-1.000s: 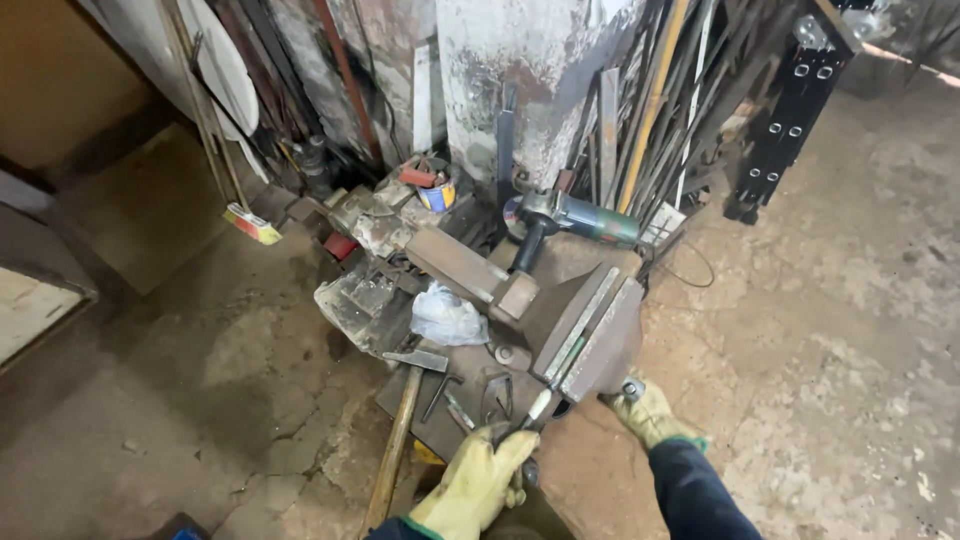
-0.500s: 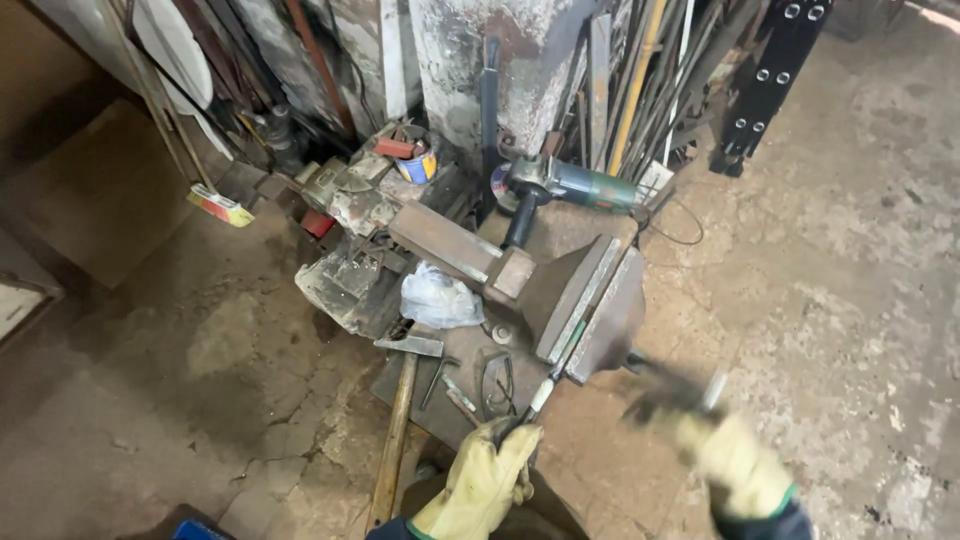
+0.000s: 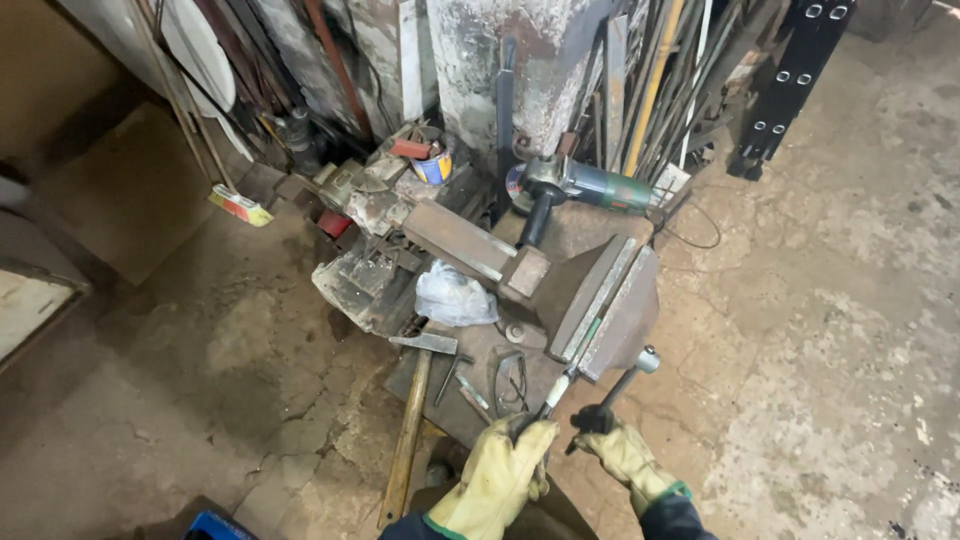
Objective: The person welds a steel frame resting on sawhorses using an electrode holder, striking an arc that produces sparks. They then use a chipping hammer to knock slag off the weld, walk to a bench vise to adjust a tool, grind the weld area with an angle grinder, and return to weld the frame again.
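A heavy grey bench vise (image 3: 600,300) stands on a rusty steel stand. Between its jaws sits a thin flat metal strip (image 3: 568,368). My left hand (image 3: 497,478), in a yellow work glove, is closed on the near end of that strip. My right hand (image 3: 625,458), also gloved, grips the lower end of the vise's handle bar (image 3: 620,385), just below the jaws. Both hands are at the bottom middle of the head view.
A wooden-handled hammer (image 3: 412,420) lies left of my hands. A crumpled white rag (image 3: 455,295), a steel block (image 3: 470,248) and an angle grinder (image 3: 580,185) lie behind the vise. Metal bars and pipes (image 3: 650,90) lean against a pillar. Concrete floor (image 3: 830,300) spreads to the right.
My right hand swung out to the right, then came back in and closed on the vise's handle bar. My left hand kept its hold on the strip.
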